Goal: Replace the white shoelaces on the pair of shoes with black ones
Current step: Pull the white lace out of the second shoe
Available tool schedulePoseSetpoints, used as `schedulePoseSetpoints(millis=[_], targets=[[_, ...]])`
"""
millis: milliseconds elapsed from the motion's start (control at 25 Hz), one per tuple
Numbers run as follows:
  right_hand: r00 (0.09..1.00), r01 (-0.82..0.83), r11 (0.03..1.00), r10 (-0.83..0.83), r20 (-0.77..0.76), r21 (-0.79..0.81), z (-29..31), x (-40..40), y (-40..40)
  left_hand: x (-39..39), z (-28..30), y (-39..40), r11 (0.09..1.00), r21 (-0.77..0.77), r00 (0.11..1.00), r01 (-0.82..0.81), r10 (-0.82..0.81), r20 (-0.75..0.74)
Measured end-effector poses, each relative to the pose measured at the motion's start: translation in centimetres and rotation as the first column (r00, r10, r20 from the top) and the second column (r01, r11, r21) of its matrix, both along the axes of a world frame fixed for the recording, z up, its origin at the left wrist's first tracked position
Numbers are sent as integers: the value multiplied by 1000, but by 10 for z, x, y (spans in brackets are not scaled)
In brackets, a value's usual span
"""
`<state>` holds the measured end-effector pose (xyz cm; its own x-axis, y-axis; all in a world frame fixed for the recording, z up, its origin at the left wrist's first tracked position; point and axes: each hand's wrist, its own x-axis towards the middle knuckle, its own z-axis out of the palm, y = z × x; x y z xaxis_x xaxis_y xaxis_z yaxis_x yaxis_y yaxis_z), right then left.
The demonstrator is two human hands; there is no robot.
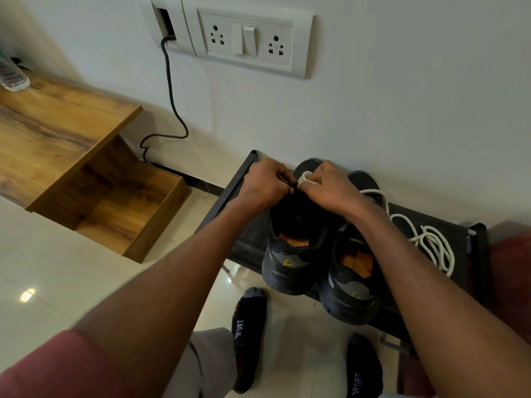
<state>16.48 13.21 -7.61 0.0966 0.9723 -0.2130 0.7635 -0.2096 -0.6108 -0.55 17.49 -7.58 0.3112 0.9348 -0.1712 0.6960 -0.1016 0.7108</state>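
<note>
Two black shoes stand side by side on a dark rack (247,242), heels toward me: the left shoe (293,254) and the right shoe (350,285). Both hands work over the left shoe's lacing area. My left hand (265,183) has its fingers curled and pinches something dark at the eyelets; I cannot tell whether it is a lace or the shoe's edge. My right hand (327,186) grips a white shoelace (306,178) looped around its fingers. A loose white lace (431,242) lies coiled on the rack to the right of the shoes.
A wall with a socket panel (247,41) rises right behind the rack. A black cable (172,110) hangs down it to the floor. A wooden table (57,133) stands at the left with a plastic bottle (13,74) on it. My feet in dark socks (248,334) stand on the tiled floor.
</note>
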Motion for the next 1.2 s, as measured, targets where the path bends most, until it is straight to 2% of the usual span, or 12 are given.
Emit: schedulePoseSetpoints(millis=[240,360,480,720,800,960,1080,1200], targets=[[973,143,990,-141,-183,-1,-5,-2,3,5,-4,-1,997,-25,997,-68,69,23],[950,119,993,-121,-289,-24,-6,1,3,5,-7,0,993,-82,991,-89,96,88],[941,106,993,-114,-319,-42,-2,1,2,2,-9,0,987,-134,982,-90,111,152],[900,52,996,-81,-428,-79,-5,8,0,6,-5,-2,975,-164,969,-148,176,172],[906,86,993,-112,-408,-82,-7,8,1,8,-5,-4,975,-142,969,-168,190,156],[923,279,960,-274,-269,-21,-10,-4,5,11,-8,-9,980,-68,968,-186,195,160],[907,239,970,-238,-347,-41,-16,0,5,17,-9,-15,959,-69,949,-275,282,140],[873,161,984,-177,-455,-74,-11,5,0,20,-10,-13,948,-132,941,-290,308,143]])
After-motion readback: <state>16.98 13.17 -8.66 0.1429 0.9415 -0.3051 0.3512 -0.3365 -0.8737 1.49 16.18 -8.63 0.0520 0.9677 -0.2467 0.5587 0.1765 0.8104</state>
